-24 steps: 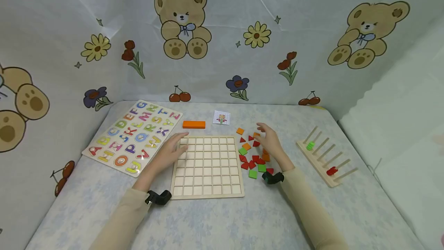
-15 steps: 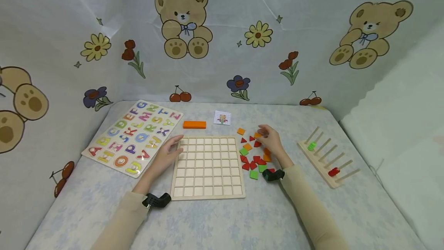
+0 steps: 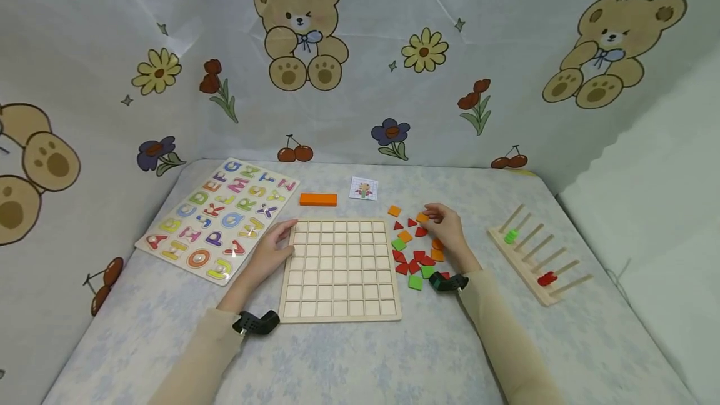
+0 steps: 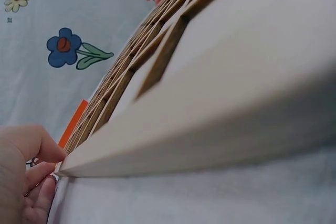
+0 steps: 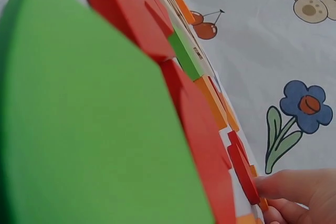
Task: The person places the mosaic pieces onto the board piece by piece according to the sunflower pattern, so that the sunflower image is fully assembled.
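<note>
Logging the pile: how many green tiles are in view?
3 green tiles: one near the grid's right edge, two nearer the wrist. The right hand may hide more.

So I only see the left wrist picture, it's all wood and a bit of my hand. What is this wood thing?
Observer: It's a square grid board; all its little cells are bare.
Operator: What's my other hand doing?
Observer: Your right hand is touching an orange tile in the pile beside the board.
Operator: What's on my left?
Observer: An alphabet puzzle, with coloured letters.
</note>
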The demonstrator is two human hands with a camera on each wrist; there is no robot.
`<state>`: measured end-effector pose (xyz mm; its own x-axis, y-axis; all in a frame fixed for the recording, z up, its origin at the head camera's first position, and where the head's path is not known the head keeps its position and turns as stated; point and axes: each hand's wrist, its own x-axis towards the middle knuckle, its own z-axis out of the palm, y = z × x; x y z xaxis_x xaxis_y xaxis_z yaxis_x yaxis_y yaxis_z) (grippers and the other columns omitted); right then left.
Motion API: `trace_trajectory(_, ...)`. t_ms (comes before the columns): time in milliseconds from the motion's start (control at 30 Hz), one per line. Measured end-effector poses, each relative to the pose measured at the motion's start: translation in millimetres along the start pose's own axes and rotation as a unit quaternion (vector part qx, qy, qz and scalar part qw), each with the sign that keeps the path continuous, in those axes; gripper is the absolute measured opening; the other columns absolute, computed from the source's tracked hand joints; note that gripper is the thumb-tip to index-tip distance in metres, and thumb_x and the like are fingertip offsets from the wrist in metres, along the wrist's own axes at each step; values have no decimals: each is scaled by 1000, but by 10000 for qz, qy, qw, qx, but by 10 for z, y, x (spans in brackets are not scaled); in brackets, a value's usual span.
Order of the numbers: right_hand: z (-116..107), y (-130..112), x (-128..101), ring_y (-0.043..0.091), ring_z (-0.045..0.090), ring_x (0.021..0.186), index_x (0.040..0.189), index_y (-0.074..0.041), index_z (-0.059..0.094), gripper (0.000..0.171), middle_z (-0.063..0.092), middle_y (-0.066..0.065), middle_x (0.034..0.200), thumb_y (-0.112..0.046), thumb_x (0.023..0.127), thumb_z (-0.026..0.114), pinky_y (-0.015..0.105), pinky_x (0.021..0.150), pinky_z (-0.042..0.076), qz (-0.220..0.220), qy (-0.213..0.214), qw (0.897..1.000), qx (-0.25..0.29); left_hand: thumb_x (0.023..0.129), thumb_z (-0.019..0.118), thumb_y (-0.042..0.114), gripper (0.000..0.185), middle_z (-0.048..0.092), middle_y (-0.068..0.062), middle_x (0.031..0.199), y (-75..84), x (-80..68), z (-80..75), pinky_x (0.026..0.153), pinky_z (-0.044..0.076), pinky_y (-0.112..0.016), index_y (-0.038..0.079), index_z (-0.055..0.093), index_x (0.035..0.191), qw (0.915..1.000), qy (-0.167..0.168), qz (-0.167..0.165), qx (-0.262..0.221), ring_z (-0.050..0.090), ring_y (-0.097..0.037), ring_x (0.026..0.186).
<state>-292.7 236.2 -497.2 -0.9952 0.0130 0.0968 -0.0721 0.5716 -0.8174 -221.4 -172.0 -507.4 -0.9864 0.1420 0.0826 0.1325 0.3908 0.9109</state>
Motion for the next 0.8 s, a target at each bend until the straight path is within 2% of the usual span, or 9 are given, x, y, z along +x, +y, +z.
trace_trajectory(167,-15,-38,-9,32,55,104,127,-1,56,44,61,21,117,-6,85,65,43,95,50,117,-32,9998,184,84,57,-1,64,39,-15,149,-8,16,-13,116,32,-47,5,37,145,9999,-76,43,74,40,-33,135)
trace_trajectory(300,-18,-158,-48,35,57,104,125,1,57,43,62,23,117,-6,84,67,48,95,51,-96,-126,9994,317,82,57,-4,67,39,-17,148,4,8,-29,117,32,-46,3,34,145,10000,-72,10,-31,39,-32,136)
trace_trajectory(367,-5,-271,-96,35,58,105,124,1,58,42,62,23,118,-6,85,68,48,95,52,-267,-206,9988,355,82,57,-4,67,39,-18,148,11,2,-35,116,33,-46,3,35,145,10000,-59,-2,-43,40,-33,135)
trace_trajectory(433,8,-499,-191,38,58,106,124,4,57,41,61,26,119,-3,85,66,50,96,51,-403,-383,9973,484,82,56,-3,66,40,-18,147,65,-18,-48,116,33,-46,3,35,145,9999,-65,-88,-82,40,-33,135)
trace_trajectory(500,51,-722,-283,41,57,107,123,7,56,40,60,28,119,-1,85,66,52,97,50,-539,-586,9944,691,83,56,-2,65,40,-18,146,54,-18,-57,116,32,-47,4,36,145,9998,-78,-149,-130,41,-34,134)
trace_trajectory(600,202,-922,-354,41,57,107,124,8,56,41,60,29,118,0,85,66,50,96,50,-696,-909,9892,913,86,56,2,63,40,-17,146,46,-14,-70,116,32,-48,6,36,145,9994,-147,-233,-192,40,-33,134)
trace_trajectory(667,363,-938,-338,38,59,105,123,6,57,42,62,26,116,-1,84,67,46,93,51,-792,-1057,9865,967,87,56,3,62,39,-15,146,-5,6,-69,116,32,-48,8,37,145,9994,-165,-194,-222,40,-32,134)
trace_trajectory(800,665,-1014,-335,33,61,102,122,3,59,43,65,20,112,-3,81,70,36,86,53,-855,-1281,9841,888,87,56,3,60,39,-14,147,0,1,-64,116,32,-48,8,38,144,9993,-181,-176,-263,40,-32,135)
